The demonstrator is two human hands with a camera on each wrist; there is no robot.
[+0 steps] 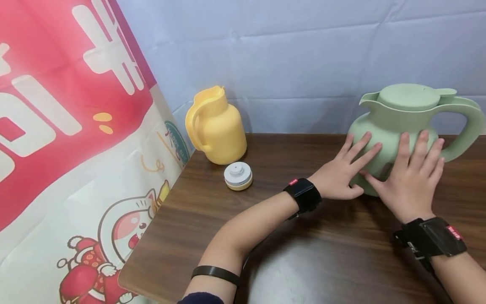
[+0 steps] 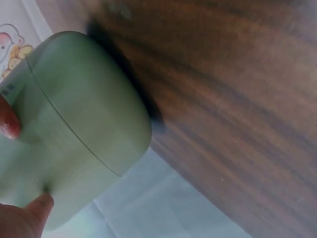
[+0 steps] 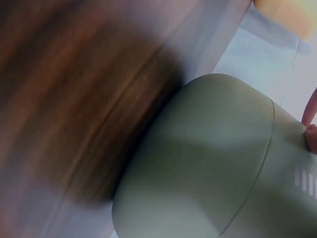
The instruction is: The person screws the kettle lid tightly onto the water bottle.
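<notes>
A pale green thermos jug [image 1: 402, 120] stands upright at the right of the table, its lid [image 1: 409, 96] on and its handle to the right. Against the left side of its body lies my left hand [image 1: 336, 175], fingers spread and straight. My right hand [image 1: 411, 185] rests on the front of the jug with its fingers extended upward. From the left wrist, the jug's rounded lower body [image 2: 94, 104] shows with a seam line around it, and fingertips touch it. The right wrist view has the jug's base [image 3: 193, 148] close over the wood.
A yellow jug [image 1: 224, 131] with an uncovered mouth stands at the back left of the brown wooden table [image 1: 212, 228]. In front of it sits a round white stopper [image 1: 238, 175] with a yellow rim. Pale cloth [image 1: 288, 63] hangs behind, and a red-and-white printed banner [image 1: 57, 169] hangs at left.
</notes>
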